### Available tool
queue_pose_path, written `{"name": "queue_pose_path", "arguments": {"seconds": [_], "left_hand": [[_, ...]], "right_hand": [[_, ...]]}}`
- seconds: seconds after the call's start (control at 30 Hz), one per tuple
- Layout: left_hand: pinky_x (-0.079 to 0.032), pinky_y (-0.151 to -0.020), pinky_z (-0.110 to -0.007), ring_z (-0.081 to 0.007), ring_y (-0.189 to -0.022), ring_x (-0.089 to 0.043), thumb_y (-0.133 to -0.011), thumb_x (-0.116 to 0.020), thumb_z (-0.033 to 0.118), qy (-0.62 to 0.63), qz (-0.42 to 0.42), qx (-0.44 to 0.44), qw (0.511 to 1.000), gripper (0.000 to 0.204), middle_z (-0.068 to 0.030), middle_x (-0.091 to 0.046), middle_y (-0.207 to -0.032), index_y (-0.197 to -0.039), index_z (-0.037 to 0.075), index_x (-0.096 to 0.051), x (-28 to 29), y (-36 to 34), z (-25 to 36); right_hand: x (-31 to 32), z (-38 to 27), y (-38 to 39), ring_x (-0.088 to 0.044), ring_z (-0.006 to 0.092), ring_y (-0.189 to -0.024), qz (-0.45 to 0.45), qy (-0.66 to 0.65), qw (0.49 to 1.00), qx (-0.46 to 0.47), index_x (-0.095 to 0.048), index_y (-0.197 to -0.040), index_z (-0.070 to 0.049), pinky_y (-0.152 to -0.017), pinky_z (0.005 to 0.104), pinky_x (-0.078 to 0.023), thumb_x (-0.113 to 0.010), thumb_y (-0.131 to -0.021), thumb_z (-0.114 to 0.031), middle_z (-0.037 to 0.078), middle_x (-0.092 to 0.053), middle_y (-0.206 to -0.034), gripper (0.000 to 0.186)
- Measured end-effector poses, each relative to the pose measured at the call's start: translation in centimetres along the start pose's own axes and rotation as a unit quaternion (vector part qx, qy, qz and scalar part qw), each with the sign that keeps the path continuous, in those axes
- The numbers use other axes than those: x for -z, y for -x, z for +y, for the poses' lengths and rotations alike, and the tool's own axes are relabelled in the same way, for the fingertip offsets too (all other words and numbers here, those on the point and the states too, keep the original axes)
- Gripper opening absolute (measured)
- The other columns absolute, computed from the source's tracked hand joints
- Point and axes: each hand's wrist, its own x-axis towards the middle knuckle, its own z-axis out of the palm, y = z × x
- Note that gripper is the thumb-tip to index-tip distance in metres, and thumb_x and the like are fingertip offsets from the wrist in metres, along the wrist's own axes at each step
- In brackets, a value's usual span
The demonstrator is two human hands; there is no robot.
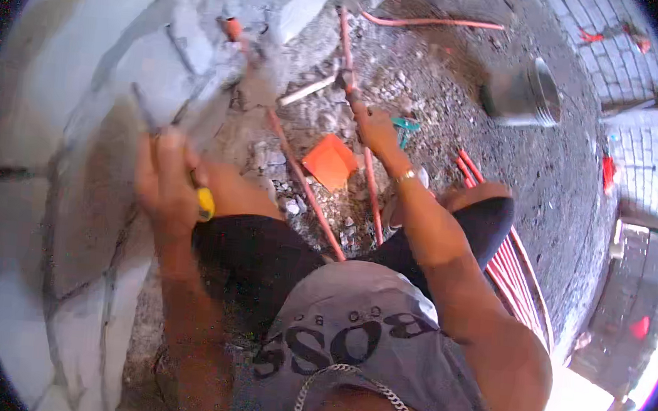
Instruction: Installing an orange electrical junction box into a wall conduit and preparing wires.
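Observation:
My left hand (165, 181) is closed around a thin-shafted tool (205, 204) with a yellow end, raised in front of the pale stone wall (96, 218). Motion blurs its dark shaft, which points up toward the wall; its exact kind is unclear. Lower and to the right, over the rubble, my right hand (379, 134) grips what looks like a hammer (346, 78), its dark head pointing away from me. Beneath that hand runs an orange pipe (371, 186). A pale stick (307, 90) lies just left of the hammer head, and a small green item (405, 124) is beside my fingers.
Between my knees are a second orange pipe (300, 174) and an orange square piece (330, 162). Another pipe (436, 21) lies farther off. A grey bucket (537, 94) rests on its side at far right. Several orange tubes (511, 266) lie beside my right knee.

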Motion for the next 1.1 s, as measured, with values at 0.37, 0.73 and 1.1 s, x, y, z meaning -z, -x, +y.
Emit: {"name": "queue_pose_path", "arguments": {"seconds": [0.37, 0.73, 1.1], "left_hand": [[-0.038, -0.041, -0.023, -0.0107, -0.049, -0.045, -0.096, -0.045, 0.029, 0.012, -0.022, -0.1, 0.995, 0.03, -0.0051, -0.051, -0.067, -0.102, 0.0, -0.051, -0.4, 1.3, -0.5], [-0.045, -0.059, -0.038, -0.0315, -0.064, -0.058, -0.089, -0.056, 0.014, -0.313, -0.015, -0.207, 0.927, 0.013, -0.0181, -0.056, -0.072, -0.092, 0.001, -0.057, -2.6, 1.4, 1.7], [-0.044, -0.056, -0.045, -0.0386, -0.063, -0.057, -0.086, -0.059, 0.015, -0.326, -0.018, -0.288, 0.9, 0.016, -0.0181, -0.055, -0.069, -0.091, 0.001, -0.054, -2.6, 2.4, 1.4]], "right_hand": [[-0.9, 26.0, 0.4, -0.061, 0.0282, -0.056, 0.07, 0.355, 0.915, 0.179, -0.058, -0.117, -0.011, -0.048, 0.0397, -0.049, -0.054, -0.085, -0.022, 0.013, -0.064, -0.079, 0.035], [8.7, -21.0, 4.3, -0.063, 0.0142, -0.078, -0.125, -0.365, 0.874, 0.297, -0.066, -0.099, -0.001, -0.067, 0.0288, -0.049, -0.065, -0.087, -0.021, 0.01, -0.068, -0.086, 0.024], [8.8, -25.2, 6.4, -0.051, 0.0114, -0.057, -0.037, -0.332, 0.884, 0.327, -0.062, -0.073, 0.003, -0.055, 0.0291, -0.042, -0.065, -0.086, -0.015, 0.011, -0.059, -0.063, 0.022]]}}
